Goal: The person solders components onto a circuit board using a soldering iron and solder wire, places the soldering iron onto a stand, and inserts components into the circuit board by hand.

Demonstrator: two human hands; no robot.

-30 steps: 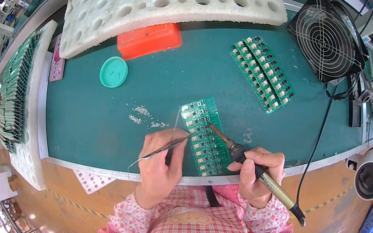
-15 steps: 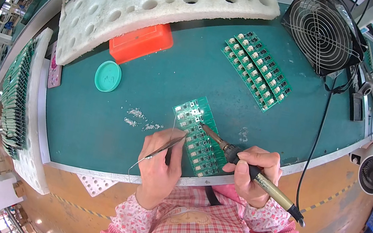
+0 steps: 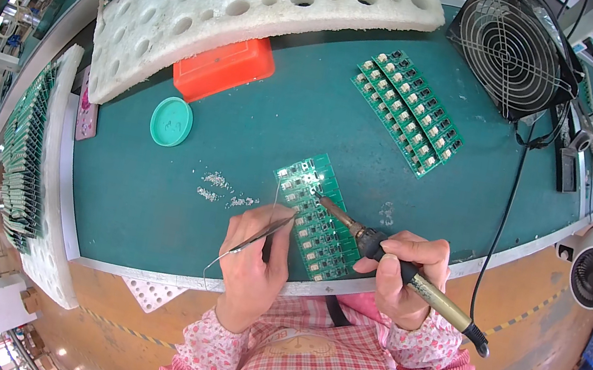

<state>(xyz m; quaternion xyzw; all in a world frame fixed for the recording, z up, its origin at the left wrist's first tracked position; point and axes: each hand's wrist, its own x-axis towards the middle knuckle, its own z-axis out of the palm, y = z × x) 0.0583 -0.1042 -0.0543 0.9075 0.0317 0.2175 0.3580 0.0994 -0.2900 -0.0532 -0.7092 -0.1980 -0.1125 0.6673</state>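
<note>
My left hand (image 3: 248, 275) is closed on a pair of metal tweezers (image 3: 254, 237) whose points reach the left side of a green circuit board (image 3: 325, 251). A thin solder wire (image 3: 277, 191) rises from the same hand toward the board's upper left. With closed fingers my right hand (image 3: 409, 286) grips a soldering iron (image 3: 445, 307) by its dark sleeve. The iron's tip is at the upper part of the board, among small white and black parts; whether it touches is too small to tell. The board lies tilted near the table's front edge.
More populated boards (image 3: 406, 113) lie farther back. Tiny white pieces (image 3: 217, 181) are scattered left of my hand, below a green lid (image 3: 171, 122). A red box (image 3: 225, 70) sits under white perforated foam (image 3: 272, 1). A black fan (image 3: 514, 57) stands back right; the iron's cord (image 3: 500, 243) runs along the right.
The handle end of the soldering iron has swung slightly up and right with my right hand. The left hand, tweezers and board look the same.
</note>
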